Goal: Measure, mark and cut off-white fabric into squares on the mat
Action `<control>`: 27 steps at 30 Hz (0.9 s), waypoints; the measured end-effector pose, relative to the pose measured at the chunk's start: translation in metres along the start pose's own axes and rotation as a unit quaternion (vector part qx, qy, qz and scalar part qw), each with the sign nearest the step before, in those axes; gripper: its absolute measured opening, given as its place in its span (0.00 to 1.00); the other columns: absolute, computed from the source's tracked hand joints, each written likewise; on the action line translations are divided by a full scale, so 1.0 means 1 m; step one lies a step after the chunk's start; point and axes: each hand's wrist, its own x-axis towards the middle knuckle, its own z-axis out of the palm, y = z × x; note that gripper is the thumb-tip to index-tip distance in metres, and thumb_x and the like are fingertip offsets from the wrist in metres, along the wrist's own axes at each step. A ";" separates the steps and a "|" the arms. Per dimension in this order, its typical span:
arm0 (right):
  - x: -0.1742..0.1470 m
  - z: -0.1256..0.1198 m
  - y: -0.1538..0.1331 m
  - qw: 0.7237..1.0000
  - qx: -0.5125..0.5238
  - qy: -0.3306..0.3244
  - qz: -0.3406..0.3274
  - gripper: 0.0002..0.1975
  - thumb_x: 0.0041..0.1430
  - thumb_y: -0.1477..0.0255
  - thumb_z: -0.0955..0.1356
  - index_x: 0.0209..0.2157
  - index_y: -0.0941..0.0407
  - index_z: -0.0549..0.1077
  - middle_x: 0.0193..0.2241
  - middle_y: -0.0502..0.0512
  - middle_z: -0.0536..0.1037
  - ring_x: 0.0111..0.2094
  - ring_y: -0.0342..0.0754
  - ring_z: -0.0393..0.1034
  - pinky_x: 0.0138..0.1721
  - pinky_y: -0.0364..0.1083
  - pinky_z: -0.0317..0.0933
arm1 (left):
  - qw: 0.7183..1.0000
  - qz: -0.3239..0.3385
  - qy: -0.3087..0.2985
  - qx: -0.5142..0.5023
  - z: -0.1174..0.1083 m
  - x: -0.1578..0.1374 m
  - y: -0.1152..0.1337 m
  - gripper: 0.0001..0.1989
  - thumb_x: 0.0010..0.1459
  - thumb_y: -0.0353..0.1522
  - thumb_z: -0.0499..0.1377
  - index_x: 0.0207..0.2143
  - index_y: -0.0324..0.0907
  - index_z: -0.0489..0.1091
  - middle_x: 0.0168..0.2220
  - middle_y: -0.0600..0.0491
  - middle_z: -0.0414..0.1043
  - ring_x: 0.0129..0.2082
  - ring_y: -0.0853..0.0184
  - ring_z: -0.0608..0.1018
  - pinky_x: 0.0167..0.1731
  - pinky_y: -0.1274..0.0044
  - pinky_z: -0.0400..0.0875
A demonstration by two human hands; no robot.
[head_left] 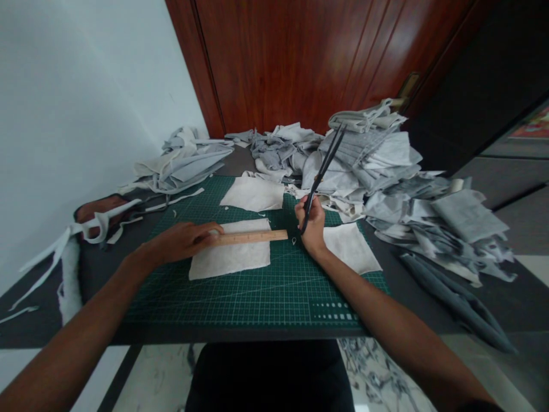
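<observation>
My left hand (184,240) is closed on the left end of a wooden ruler (257,236). The ruler lies across an off-white piece of cloth (235,257), its right end reaching past the cloth edge onto the green cutting mat (266,297). In my right hand (313,223) is a pair of dark scissors (326,163), held up off the mat with the blades together and pointing away from me. A second cloth piece (253,194) lies behind the ruler. Another cloth piece (351,249) is partly hidden behind my right wrist.
A tall heap of grey and white fabric (364,151) stands at the back right, spilling along the right side. A smaller fabric pile (184,157) sits at the back left. White strips (94,226) lie at the left, and a dark folded cloth (454,297) near the right edge.
</observation>
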 end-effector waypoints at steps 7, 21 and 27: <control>0.000 0.001 0.008 1.000 -0.022 -0.018 0.007 0.13 0.58 0.59 0.68 0.37 0.50 0.62 0.28 0.47 0.65 0.29 0.46 0.62 0.32 0.44 0.62 | 0.994 0.012 -0.054 0.096 -0.004 -0.002 0.026 0.18 0.67 0.42 0.57 0.54 0.51 0.78 0.30 0.54 0.78 0.33 0.59 0.78 0.39 0.73 0.67; -0.006 0.001 0.003 0.994 -0.063 -0.088 0.007 0.13 0.55 0.62 0.70 0.34 0.50 0.62 0.25 0.44 0.63 0.26 0.44 0.59 0.30 0.44 0.59 | 0.977 0.176 -0.119 0.026 0.035 0.036 0.051 0.17 0.68 0.39 0.60 0.57 0.49 0.76 0.52 0.48 0.79 0.51 0.58 0.79 0.54 0.70 0.70; -0.011 0.002 -0.001 0.982 -0.117 -0.145 -0.044 0.09 0.52 0.69 0.69 0.33 0.51 0.64 0.24 0.44 0.63 0.26 0.44 0.60 0.30 0.44 0.60 | 0.980 0.172 -0.099 0.012 0.045 0.044 0.043 0.15 0.66 0.37 0.61 0.52 0.46 0.78 0.47 0.48 0.79 0.47 0.57 0.79 0.53 0.69 0.72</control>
